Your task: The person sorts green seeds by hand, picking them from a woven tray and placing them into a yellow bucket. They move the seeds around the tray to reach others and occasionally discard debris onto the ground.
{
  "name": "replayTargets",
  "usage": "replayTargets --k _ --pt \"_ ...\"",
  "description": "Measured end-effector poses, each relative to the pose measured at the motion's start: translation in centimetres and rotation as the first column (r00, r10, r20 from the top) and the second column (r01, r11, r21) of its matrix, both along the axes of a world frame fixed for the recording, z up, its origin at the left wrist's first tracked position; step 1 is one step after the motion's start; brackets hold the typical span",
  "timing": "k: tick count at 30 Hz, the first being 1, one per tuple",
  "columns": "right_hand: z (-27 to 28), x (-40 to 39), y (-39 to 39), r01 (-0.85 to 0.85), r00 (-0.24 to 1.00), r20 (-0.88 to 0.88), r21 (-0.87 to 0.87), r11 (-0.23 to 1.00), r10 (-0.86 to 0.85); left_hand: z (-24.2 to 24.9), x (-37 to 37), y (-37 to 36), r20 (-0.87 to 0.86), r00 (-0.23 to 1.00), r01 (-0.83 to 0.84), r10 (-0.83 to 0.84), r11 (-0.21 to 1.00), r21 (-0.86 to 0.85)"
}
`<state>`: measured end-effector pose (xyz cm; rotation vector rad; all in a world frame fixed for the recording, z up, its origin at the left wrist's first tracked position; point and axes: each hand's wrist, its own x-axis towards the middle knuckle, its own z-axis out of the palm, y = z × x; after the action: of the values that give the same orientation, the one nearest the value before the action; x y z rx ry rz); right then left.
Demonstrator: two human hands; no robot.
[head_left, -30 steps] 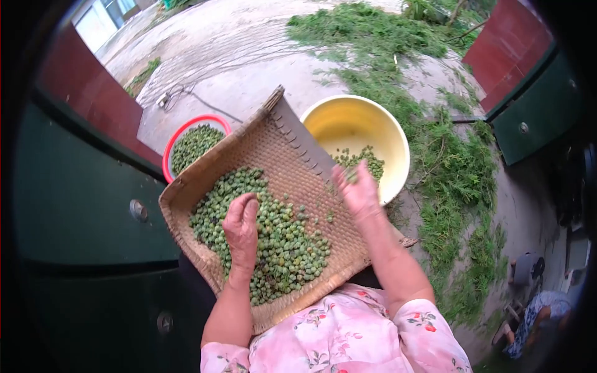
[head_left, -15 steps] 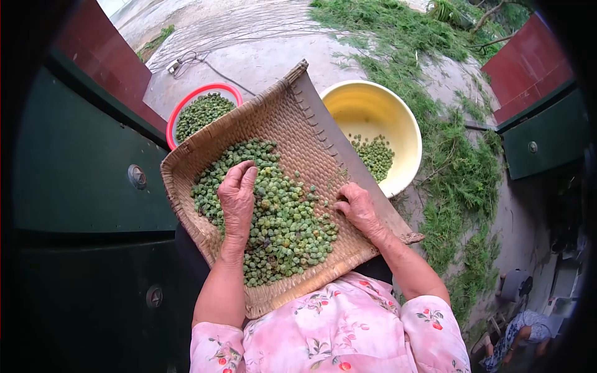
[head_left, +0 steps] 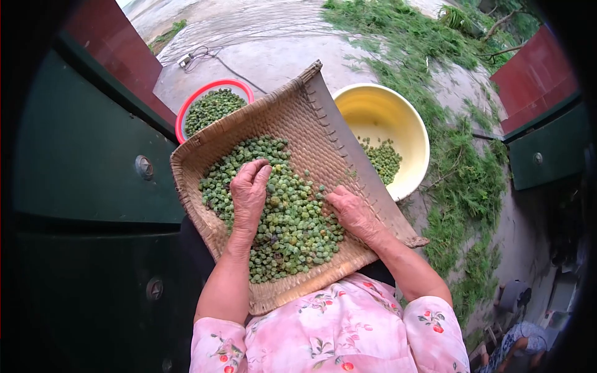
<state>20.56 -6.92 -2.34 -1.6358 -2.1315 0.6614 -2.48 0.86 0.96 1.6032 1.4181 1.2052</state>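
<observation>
The view is ringed by a dark lens border, and the lower edge of the woven tray (head_left: 292,124) is covered by pink flowered sleeves (head_left: 329,332). The lap on which the tray appears to rest cannot be made out. At the lower right corner a second person (head_left: 516,348) is cut off by the frame and is too small to describe.

The left hand (head_left: 250,194) is laid palm down on a heap of small green pods (head_left: 292,230), its fingers loosely curled and slightly parted, with the fingertips buried among the pods; whether any are pinched cannot be told. The right hand (head_left: 356,214) is laid flat at the right edge of the heap, its fingers held together and pointing toward the left hand, beside the tray's straight stitched rim. Nothing is seen clasped in it. The 2 hands are kept apart, with pods between them.

The pods are spread across the middle and left of the tilted tray. Beyond the tray's far corner, a red-rimmed basin (head_left: 211,105) filled with more pods is seen on the concrete. A yellow bowl (head_left: 388,118), holding a smaller pile, is seen just past the tray's right rim. Cut green branches (head_left: 460,168) are strewn over the ground to the right.
</observation>
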Motion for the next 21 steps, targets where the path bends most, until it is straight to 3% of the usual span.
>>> replayTargets --k 4,7,13,21 --pt "-1.2 0.1 0.5 0.072 0.995 -0.068 0.012 0.997 -0.071 -0.4 0.0 0.1 0.030 0.999 -0.015 0.015 1.000 -0.004" --pt "-1.3 0.1 1.6 0.123 0.962 -0.252 0.059 0.991 -0.104 -0.6 0.0 0.3 0.019 1.000 -0.020 0.021 1.000 -0.009" --pt "-1.1 -0.9 3.0 0.019 0.993 -0.115 -0.040 0.999 -0.023 -0.7 0.0 0.3 -0.028 1.000 -0.013 0.013 1.000 -0.005" --pt "-0.5 -1.5 2.0 -0.007 0.995 -0.104 -0.035 0.999 0.004 -0.3 0.1 0.2 -0.034 0.999 -0.016 0.015 0.999 -0.028"
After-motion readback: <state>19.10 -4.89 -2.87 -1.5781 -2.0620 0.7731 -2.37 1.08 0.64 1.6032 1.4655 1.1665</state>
